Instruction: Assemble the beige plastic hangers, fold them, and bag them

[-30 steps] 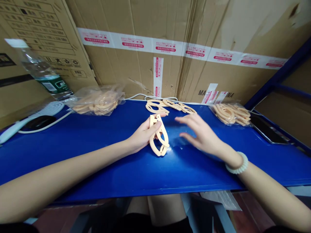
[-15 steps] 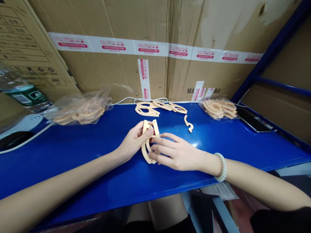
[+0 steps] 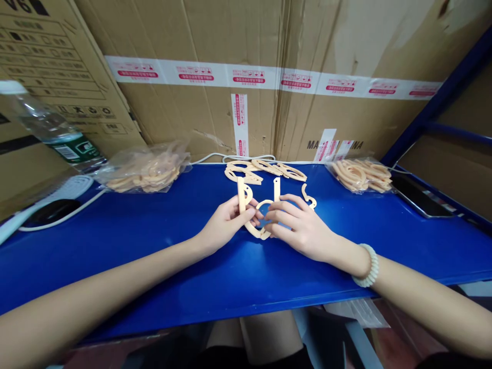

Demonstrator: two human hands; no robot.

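Gripping a beige frame (image 3: 241, 195), left fingers (image 3: 243, 218) pinch one side, right fingers (image 3: 286, 219) curl opposite.

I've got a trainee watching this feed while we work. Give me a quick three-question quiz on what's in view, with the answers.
1. True or false: the left hand and the right hand are both on the cream U-shaped piece.
2. The dark phone-like slab lies closest to:
A) the water bottle
B) the bag of cream parts at the picture's right
C) the black mouse
3. Where does the small S-shaped piece lie?

Key:
1. True.
2. B.
3. On the blue table, just beyond the right hand.
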